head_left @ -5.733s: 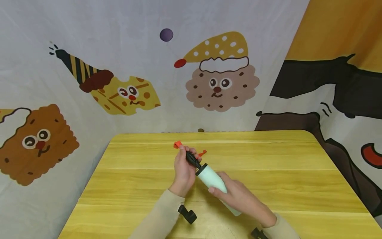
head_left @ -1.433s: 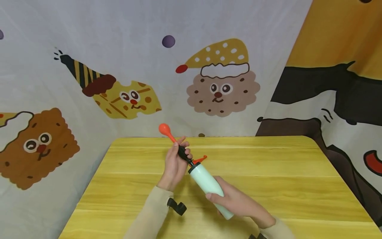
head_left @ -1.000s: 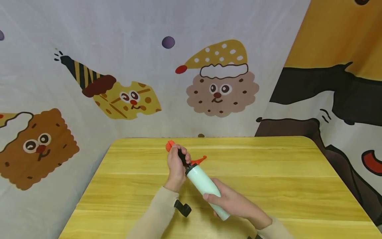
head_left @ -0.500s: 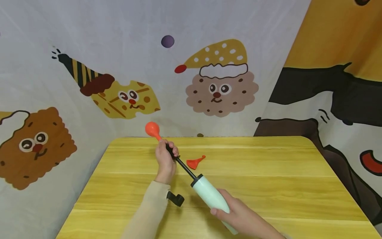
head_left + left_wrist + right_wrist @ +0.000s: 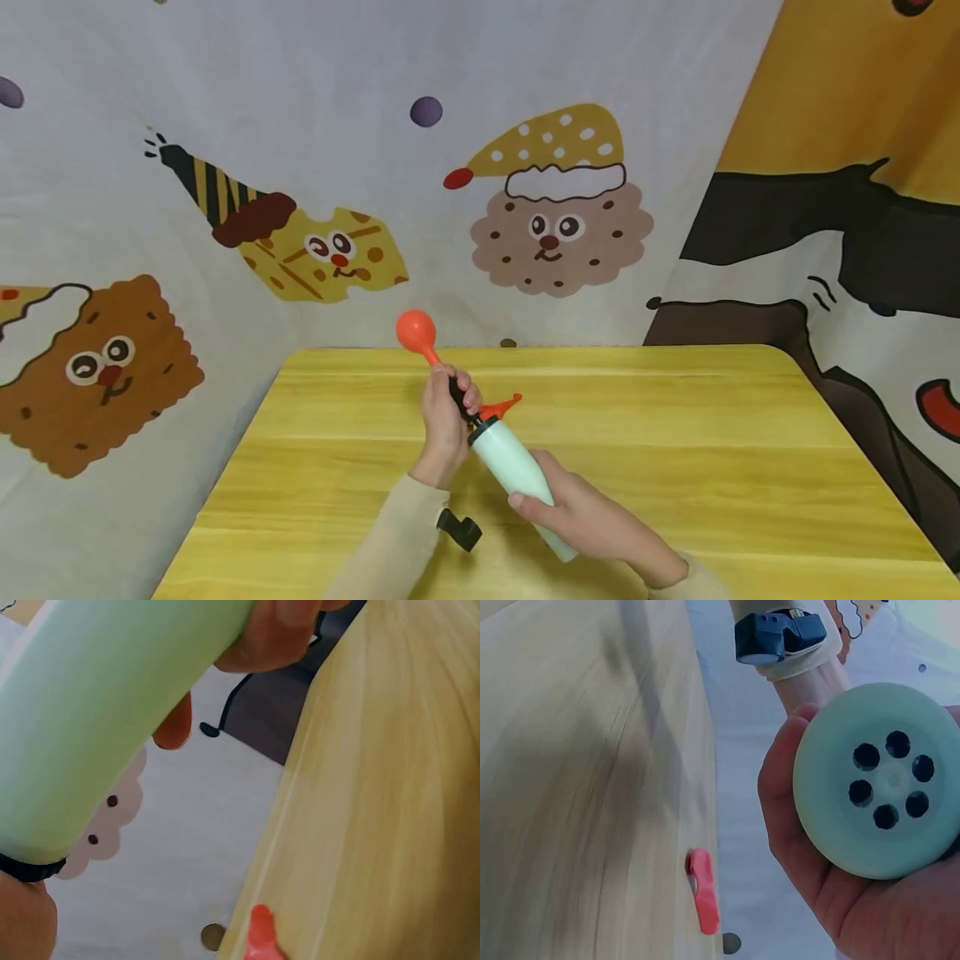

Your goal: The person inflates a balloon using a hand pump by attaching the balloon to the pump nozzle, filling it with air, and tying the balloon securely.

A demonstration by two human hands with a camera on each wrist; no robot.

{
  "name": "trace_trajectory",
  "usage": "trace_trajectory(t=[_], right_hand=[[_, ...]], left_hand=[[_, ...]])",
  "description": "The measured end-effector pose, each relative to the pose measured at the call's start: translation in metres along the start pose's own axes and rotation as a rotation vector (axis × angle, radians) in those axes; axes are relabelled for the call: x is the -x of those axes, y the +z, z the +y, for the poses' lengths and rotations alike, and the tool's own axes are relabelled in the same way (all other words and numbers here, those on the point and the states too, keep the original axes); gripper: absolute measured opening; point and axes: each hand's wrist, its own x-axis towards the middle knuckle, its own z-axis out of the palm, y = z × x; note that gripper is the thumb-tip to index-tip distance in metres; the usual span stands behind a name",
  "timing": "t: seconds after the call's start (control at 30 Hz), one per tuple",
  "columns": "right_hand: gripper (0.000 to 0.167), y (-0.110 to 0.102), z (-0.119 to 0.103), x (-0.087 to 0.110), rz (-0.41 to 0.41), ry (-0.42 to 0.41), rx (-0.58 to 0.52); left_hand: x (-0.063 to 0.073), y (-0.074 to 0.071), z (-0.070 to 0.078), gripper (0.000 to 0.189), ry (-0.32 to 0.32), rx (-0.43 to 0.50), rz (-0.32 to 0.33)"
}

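My left hand [image 5: 447, 417] grips the black nozzle end [image 5: 458, 398] of a hand pump and the neck of a red balloon. The partly inflated red balloon [image 5: 416, 331] rises round beyond my left fingers. My right hand [image 5: 581, 508] is wrapped around the mint-green barrel of the balloon pump [image 5: 517, 467], whose collar sits close against my left hand, so the rod is almost wholly in. The right wrist view shows the pump's round end [image 5: 891, 780] with several holes. A second, flat red balloon [image 5: 501, 407] lies on the table, partly hidden behind the left hand and pump.
The wood-grain table [image 5: 675, 442] stretches out on both sides and reaches back to a hanging cloth [image 5: 337, 125] printed with cartoon biscuits and cheese. A black wrist camera [image 5: 460, 530] juts from the left sleeve.
The pump's rod showed long half a second ago and is now pushed in, the hands closer together. Over the whole span the gripped balloon has gone from limp to round.
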Motion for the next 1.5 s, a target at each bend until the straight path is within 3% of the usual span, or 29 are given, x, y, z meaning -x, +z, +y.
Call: trace_trajectory(t=[0.17,0.43,0.53,0.7,0.83,1.03,1.27,1.5], right_hand=[[0.065,0.010,-0.002,-0.006,0.019,0.019,-0.050],[0.063,0.012,0.000,0.014,0.057,0.054,0.121],[0.059,0.008,0.003,0.022,0.043,0.060,0.160],[0.058,0.005,0.003,0.023,0.005,0.054,0.182],[0.063,0.004,0.001,0.013,0.012,0.019,0.160],[0.060,-0.005,-0.001,-0.008,-0.003,0.030,0.023],[0.072,0.002,0.004,-0.012,0.029,0.049,-0.014],[0.077,0.003,0.005,0.011,0.074,0.087,0.088]], left_hand=[[-0.007,-0.006,0.007,0.034,0.023,-0.035,0.077],[-0.031,-0.034,0.028,0.029,0.095,0.045,0.188],[-0.031,-0.036,0.028,0.027,0.094,0.059,0.182],[-0.023,-0.025,0.022,0.027,0.088,0.066,0.127],[-0.016,-0.015,0.017,0.029,0.072,0.071,0.084],[0.001,-0.002,0.003,0.031,-0.009,0.024,0.007],[0.002,-0.007,-0.003,0.030,0.010,-0.047,0.065],[-0.013,-0.017,0.011,0.033,0.065,-0.006,0.114]])
